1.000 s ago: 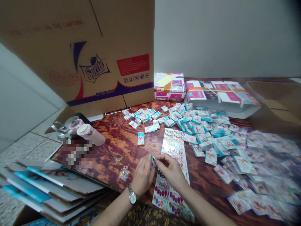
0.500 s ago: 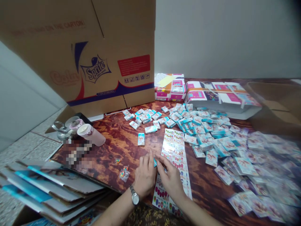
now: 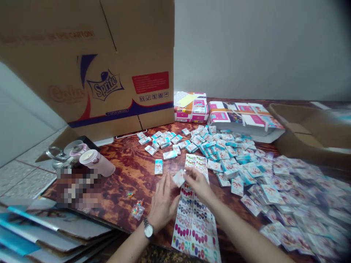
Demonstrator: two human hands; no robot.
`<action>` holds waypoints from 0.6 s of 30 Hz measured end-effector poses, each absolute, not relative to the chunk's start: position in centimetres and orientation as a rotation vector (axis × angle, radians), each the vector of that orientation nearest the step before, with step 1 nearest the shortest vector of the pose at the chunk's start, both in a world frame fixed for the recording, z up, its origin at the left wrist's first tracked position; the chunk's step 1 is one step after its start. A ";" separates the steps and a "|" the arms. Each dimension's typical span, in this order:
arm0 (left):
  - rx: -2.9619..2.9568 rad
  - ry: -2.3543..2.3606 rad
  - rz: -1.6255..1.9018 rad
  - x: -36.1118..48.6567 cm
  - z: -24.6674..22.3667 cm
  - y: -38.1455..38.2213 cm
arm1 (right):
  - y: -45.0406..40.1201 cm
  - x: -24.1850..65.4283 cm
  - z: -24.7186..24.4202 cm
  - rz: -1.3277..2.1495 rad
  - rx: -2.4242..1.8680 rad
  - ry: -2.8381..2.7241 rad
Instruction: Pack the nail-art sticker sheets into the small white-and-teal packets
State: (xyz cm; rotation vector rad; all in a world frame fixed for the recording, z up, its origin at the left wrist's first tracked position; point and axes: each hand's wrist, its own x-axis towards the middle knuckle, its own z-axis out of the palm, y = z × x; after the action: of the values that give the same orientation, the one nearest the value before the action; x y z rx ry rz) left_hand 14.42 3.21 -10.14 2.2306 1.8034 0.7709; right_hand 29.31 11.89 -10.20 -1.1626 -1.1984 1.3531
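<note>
My right hand [image 3: 199,185] pinches a small white box [image 3: 178,178] by its right edge, holding it above the upper part of a long sheet of nail stickers [image 3: 195,237]. My left hand [image 3: 162,201], with a watch on its wrist, is just left of the box, fingers stretched out and thumb apart. I see nothing in it. Beyond the left hand a blue-and-white box [image 3: 158,166] stands alone on the table. Small clear bags of colourful pieces [image 3: 138,210] lie left of the left hand.
Many small boxes [image 3: 223,154] are heaped at centre right, beside a spread of flat packets [image 3: 290,204]. A large carton [image 3: 115,40] rises at the back left. Pink cups [image 3: 98,163] stand at the left edge. Wrapped packages [image 3: 244,115] and an open carton [image 3: 304,138] lie behind.
The small box, mostly hidden between both hands before, is now lifted in the right hand. My left hand has drawn back from it and its fingers have opened. The view has shifted right.
</note>
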 end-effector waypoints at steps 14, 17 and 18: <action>2.195 1.676 0.723 13.0 -12.9 2.4 | 10.5 35.6 -13.1 0.706 -1.268 -2.532; 2.198 1.646 0.716 13.5 -12.8 2.6 | 9.7 34.9 -14.6 0.535 -1.385 -2.726; 2.195 1.640 0.720 13.6 -12.8 2.6 | 9.7 34.7 -14.8 0.497 -1.392 -2.753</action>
State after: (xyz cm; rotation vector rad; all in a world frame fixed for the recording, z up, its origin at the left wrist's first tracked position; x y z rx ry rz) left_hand 13.63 2.65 -12.78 2.1955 1.6403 0.7202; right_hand 34.67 9.74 -14.81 -1.3922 -2.7532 0.4972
